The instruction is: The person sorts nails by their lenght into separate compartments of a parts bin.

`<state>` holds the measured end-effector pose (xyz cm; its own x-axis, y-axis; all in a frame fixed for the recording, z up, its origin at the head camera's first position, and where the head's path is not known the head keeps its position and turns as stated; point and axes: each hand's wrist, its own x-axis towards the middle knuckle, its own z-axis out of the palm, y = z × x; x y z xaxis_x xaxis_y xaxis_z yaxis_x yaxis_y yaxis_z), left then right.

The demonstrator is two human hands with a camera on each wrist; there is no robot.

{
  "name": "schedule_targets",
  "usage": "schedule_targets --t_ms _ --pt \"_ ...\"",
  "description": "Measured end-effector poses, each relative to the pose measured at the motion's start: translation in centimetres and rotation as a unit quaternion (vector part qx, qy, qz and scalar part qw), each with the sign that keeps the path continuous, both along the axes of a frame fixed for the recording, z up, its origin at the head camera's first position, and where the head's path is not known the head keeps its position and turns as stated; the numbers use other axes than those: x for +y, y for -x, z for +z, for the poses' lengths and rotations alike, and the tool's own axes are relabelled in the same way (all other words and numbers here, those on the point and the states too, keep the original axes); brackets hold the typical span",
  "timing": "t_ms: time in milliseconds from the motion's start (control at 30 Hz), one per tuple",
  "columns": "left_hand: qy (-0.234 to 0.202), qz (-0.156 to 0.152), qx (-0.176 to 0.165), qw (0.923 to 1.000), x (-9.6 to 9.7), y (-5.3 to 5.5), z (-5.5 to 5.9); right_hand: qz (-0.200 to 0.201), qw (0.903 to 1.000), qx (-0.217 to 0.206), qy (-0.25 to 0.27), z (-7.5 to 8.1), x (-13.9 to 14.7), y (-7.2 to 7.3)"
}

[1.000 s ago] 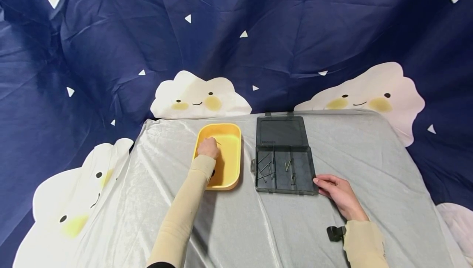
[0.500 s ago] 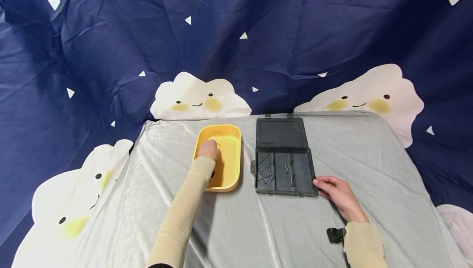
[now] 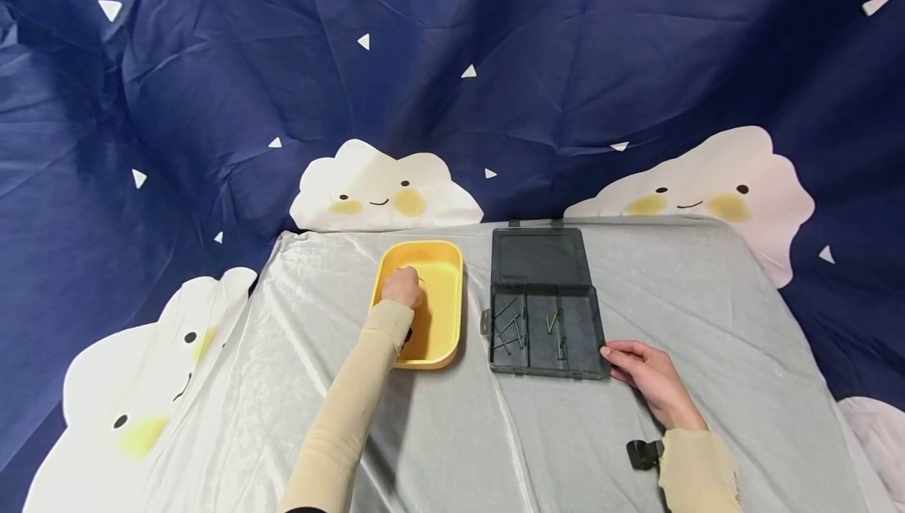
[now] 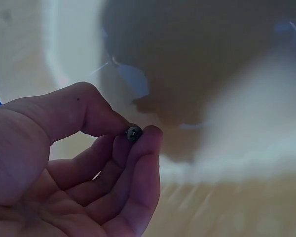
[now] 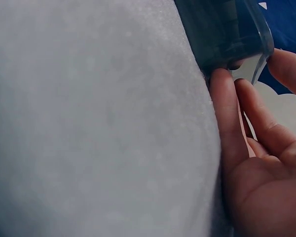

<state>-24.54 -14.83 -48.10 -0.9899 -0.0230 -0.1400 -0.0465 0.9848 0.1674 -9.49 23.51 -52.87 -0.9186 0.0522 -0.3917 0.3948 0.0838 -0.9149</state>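
My left hand (image 3: 401, 287) is down inside a yellow tray (image 3: 453, 301). In the left wrist view, thumb and index finger of the left hand (image 4: 89, 153) pinch a small screw (image 4: 133, 133), its round dark head facing the camera. A dark see-through storage box (image 3: 582, 332) lies with its lid (image 3: 539, 255) folded back. Several screws (image 3: 511, 328) lie in its left compartment, and a few more (image 3: 552, 320) in the middle one. My right hand (image 3: 652, 375) grips the box's near right corner. In the right wrist view, its thumb (image 5: 288, 69) is at the rim, its fingers lower along the wall.
A grey cloth (image 3: 452, 442) covers the table, with the tray left of the box. Behind it hangs a dark blue curtain (image 3: 452, 104) with white clouds. A black wrist camera (image 3: 643, 454) sticks out by the right sleeve (image 3: 696, 466).
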Motion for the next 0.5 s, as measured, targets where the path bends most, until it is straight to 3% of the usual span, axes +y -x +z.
schedule_targets --t_ms 300,500 --pt "-0.020 -0.005 0.003 0.9998 -0.06 0.45 0.46 0.001 1.0000 -0.003 0.001 -0.16 -0.02 0.08" --pt "-0.016 -0.022 0.025 0.9993 -0.02 0.62 0.87 0.000 1.0000 -0.001 0.004 -0.24 0.01 0.08"
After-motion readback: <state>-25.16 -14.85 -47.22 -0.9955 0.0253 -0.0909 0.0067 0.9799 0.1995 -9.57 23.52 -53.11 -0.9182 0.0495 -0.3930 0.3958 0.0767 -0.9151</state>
